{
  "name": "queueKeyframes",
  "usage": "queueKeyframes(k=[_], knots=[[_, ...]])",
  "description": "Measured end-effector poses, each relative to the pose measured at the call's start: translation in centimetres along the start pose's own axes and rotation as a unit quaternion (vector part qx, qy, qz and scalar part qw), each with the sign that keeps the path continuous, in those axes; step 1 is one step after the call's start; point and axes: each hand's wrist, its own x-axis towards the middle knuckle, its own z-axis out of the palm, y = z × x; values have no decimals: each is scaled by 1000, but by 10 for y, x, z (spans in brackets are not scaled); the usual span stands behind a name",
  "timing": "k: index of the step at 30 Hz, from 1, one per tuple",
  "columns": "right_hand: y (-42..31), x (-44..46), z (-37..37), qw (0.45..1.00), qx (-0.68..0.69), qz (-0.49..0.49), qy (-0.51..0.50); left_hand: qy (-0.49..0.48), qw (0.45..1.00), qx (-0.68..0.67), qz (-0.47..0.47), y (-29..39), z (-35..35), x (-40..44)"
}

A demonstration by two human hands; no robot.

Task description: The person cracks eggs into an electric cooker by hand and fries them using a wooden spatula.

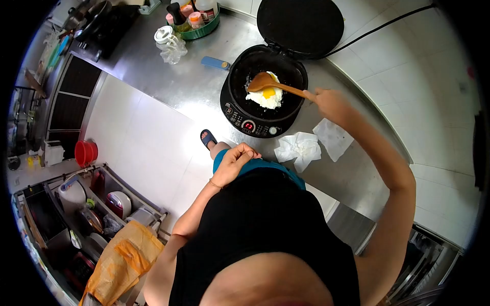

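My right hand [329, 104] is closed around the handle of a wooden spatula [263, 81]. The spatula's head rests on a fried egg [268, 99], with white and yellow yolk showing, inside a black electric frying pan [245, 58]. Its round black lid [301, 25] is tipped back on the hinge, and a red digit glows on the control panel [248, 125]. Held in front of my waist, my left hand [232, 162] has its fingers curled together, with nothing visible in them. Crumpled white paper towels [298, 149] lie on the counter below the pan.
A blue-handled tool [215, 62] lies left of the pan. Bottles stand in a green tray [201, 33], near a white-lidded jar [164, 35]. A black cord [383, 28] runs along the tiled wall. A gas stove [104, 28], red bucket [86, 152] and loaded rack [97, 204] are left.
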Motion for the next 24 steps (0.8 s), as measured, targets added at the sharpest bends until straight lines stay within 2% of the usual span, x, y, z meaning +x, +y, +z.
queueKeyframes(k=[1,8,13,19,24], knots=[[1,-2,-5,999,-18,10,-27,-3,1000,-5,0,-1,-1,1],[1,15,-4,1000,-1,-6,25,-13,1000,5,-4,2,0,6],[8,9,-12,999,-25,5,-33,-4,1000,0,1,2,1,6],[20,11,2,996,-24,-15,88,-2,1000,-2,-2,-3,1,7],[8,22,11,998,-4,-10,62,0,1000,5,-7,-3,-2,7]])
